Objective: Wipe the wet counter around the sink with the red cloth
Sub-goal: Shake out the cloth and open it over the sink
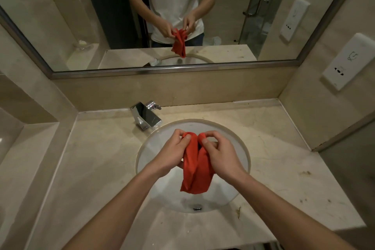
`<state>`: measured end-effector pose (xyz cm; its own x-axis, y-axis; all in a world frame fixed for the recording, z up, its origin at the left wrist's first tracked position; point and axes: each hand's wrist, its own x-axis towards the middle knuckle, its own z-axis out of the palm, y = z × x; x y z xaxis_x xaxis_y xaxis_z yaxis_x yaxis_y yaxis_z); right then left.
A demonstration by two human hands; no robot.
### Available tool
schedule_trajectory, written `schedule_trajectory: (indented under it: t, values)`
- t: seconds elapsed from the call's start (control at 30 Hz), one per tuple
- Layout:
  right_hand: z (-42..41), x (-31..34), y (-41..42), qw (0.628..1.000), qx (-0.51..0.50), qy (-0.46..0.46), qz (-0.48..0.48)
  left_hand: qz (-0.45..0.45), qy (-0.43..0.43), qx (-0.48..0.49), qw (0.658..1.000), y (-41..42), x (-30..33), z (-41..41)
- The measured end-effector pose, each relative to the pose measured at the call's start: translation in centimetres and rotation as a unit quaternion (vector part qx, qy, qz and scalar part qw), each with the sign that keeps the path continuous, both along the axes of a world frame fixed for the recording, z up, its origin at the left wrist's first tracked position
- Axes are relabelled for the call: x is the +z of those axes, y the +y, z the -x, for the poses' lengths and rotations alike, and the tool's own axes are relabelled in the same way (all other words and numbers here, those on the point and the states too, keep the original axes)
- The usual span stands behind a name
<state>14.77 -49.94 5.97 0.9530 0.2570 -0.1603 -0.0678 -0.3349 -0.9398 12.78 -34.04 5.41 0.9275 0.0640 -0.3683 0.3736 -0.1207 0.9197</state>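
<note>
Both hands sit mid-frame over the round sink (142,154), the left hand (172,152) and right hand (221,154) pinching the red cloth (195,168) that hangs into the bowl. The counter (91,168) lies flat and open at lower left and lower right. The chrome faucet (146,116) stands at the basin's upper-left rim, blocking passage there. Walls close both sides; the mirror frame (162,70) bounds the backsplash above.

Red cloth (196,165) in both hands (172,153) above sink (140,154)

Beige marble walls (203,87) — framed mirror (81,16), socket plate (349,61).
</note>
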Motion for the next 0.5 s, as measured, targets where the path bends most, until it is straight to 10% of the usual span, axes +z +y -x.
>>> schedule_trajectory:
  t: [0.3, 0.5]
  values:
    - [0.0, 1.8, -0.6, 0.988, 0.139, 0.010, 0.067, -0.029, 0.047, -0.052, 0.997, -0.7, 1.0, 0.0]
    - [-0.4, 3.2, -0.6, 0.967, 0.094, 0.225, -0.076, -0.005, 0.092, -0.056, 0.994, -0.6, 0.6, 0.0]
